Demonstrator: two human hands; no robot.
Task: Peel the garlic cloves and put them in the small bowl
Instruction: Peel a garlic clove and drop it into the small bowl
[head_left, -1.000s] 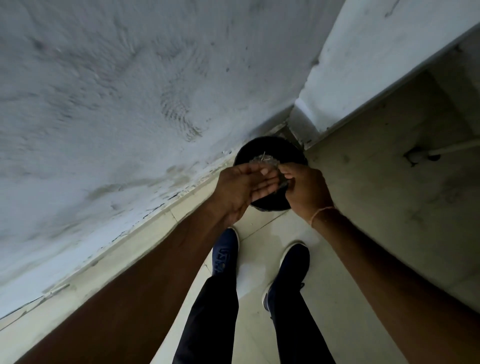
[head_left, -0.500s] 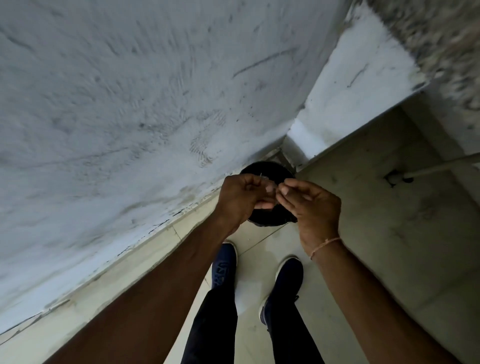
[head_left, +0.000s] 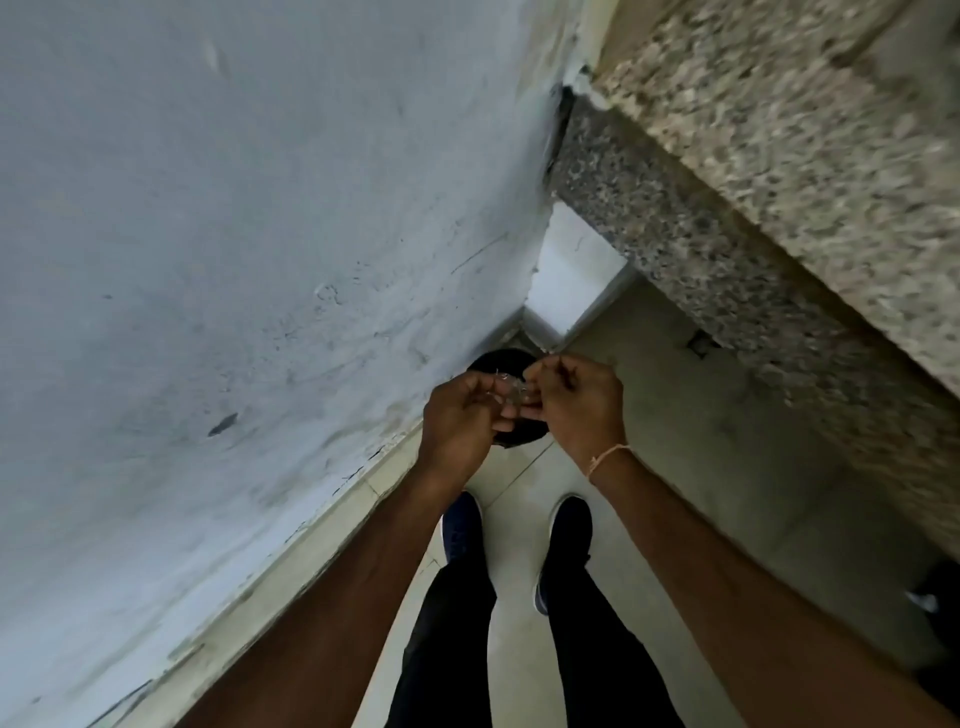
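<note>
I stand over a round black bin (head_left: 496, 362) on the floor, in the corner below my hands. My left hand (head_left: 460, 415) is cupped around a small clump of pale, papery garlic skin (head_left: 508, 391). My right hand (head_left: 576, 402) pinches at the same clump from the right, fingertips touching those of the left hand. Both hands hover directly above the bin and hide most of it. No small bowl and no whole clove show in this view.
A pale plastered wall (head_left: 234, 260) fills the left. A speckled granite counter edge (head_left: 727, 208) runs diagonally at the upper right. My two dark shoes (head_left: 519, 540) stand on the light tiled floor (head_left: 701, 493). A dark object (head_left: 935, 597) sits at the right edge.
The view has tilted up, bringing the granite counter into view. My hands stay together over the bin, the fingers shifting on the garlic skin.
</note>
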